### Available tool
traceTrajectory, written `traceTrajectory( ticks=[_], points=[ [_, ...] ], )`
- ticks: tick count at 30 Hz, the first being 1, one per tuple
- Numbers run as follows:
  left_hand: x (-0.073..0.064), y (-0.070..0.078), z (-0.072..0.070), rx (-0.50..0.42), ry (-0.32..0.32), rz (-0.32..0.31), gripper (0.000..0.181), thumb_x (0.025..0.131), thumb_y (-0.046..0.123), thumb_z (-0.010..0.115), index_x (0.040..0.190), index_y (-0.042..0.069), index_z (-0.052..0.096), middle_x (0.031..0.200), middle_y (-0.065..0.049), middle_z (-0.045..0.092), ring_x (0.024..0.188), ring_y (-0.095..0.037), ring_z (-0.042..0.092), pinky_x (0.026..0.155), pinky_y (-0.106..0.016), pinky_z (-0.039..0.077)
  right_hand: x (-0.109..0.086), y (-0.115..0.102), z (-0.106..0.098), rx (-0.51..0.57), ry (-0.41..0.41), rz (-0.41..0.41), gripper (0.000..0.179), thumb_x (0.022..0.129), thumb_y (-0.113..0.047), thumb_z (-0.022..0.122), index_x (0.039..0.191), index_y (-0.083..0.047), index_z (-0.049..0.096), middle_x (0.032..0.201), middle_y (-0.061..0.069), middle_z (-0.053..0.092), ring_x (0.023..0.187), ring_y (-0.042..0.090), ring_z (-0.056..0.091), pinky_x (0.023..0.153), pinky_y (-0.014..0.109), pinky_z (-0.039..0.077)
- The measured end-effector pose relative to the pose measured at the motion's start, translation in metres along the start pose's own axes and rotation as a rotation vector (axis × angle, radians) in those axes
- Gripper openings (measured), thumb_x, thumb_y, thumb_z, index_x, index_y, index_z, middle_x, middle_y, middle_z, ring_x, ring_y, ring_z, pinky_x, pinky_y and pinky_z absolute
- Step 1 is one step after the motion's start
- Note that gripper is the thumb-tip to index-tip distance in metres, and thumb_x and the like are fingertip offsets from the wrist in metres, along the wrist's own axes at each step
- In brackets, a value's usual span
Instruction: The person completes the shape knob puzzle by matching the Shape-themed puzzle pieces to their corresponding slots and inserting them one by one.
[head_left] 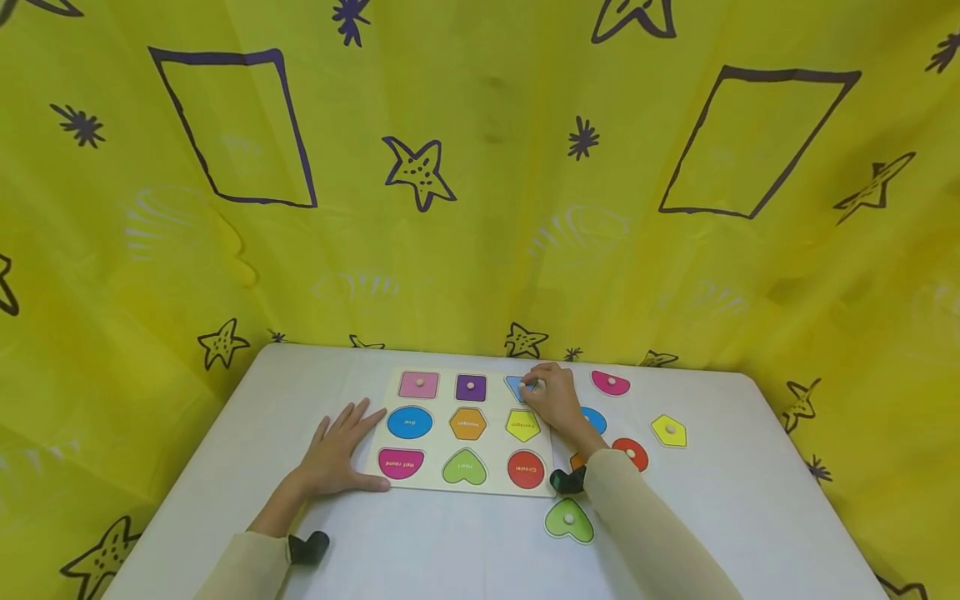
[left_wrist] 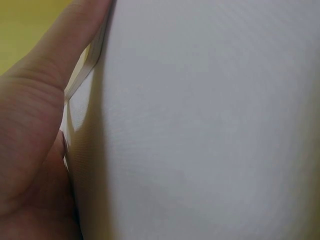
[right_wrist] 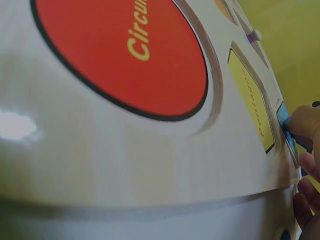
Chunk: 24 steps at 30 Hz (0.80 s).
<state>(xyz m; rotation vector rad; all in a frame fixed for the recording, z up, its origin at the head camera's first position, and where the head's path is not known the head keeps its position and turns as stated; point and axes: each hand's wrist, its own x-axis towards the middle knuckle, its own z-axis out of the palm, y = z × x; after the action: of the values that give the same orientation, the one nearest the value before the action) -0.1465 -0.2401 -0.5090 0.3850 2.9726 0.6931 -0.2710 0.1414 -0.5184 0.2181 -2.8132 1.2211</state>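
Observation:
A cream shape-puzzle board (head_left: 433,467) lies flat on the white table. At its far right corner my right hand (head_left: 557,402) pinches the blue triangle piece (right_wrist: 282,116), which sits over its place on the board. My left hand (head_left: 337,454) rests by the board's left edge, fingers spread and thumb (left_wrist: 55,55) along the near left corner. A pink knobbed piece (head_left: 408,388) and a purple square piece (head_left: 471,395) fill the far row beside the triangle. Bare printed recesses include the red circle (right_wrist: 125,65) and yellow pentagon (right_wrist: 251,102).
Loose knobbed pieces lie right of the board: a magenta half round (head_left: 606,386), yellow pentagon (head_left: 666,435), red circle (head_left: 637,457), blue oval (head_left: 597,419) and partly hidden orange hexagon (head_left: 577,463). A green heart (head_left: 562,527) lies nearer. Behind the table hangs a yellow curtain (head_left: 480,250).

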Motion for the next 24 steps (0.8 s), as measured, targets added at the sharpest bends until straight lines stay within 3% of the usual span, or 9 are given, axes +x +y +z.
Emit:
traceTrajectory(
  ticks=[16, 24],
  points=[
    [0.0018, -0.0061, 0.0039, -0.016, 0.005, 0.011, 0.115, 0.064, 0.063, 0.088, 0.158, 0.015, 0.042, 0.166, -0.023, 0.027, 0.153, -0.049, 0.015, 0.118, -0.075, 0.003, -0.0024, 0.0001, -0.0014, 0.022, 0.012, -0.060, 0.015, 0.091, -0.015, 0.076, 0.099, -0.003, 0.080, 0.126, 0.018, 0.063, 0.126, 0.040, 0.046, 0.107, 0.057, 0.037],
    [0.0008, -0.0050, 0.0031, -0.005, 0.011, 0.014, 0.114, 0.063, 0.063, 0.088, 0.157, 0.014, 0.043, 0.165, -0.023, 0.028, 0.152, -0.049, 0.017, 0.117, -0.075, 0.005, -0.0023, -0.0004, -0.0013, 0.027, 0.005, -0.035, 0.016, 0.091, -0.015, 0.075, 0.101, -0.004, 0.080, 0.128, 0.017, 0.062, 0.128, 0.039, 0.044, 0.108, 0.058, 0.037]
  ],
)
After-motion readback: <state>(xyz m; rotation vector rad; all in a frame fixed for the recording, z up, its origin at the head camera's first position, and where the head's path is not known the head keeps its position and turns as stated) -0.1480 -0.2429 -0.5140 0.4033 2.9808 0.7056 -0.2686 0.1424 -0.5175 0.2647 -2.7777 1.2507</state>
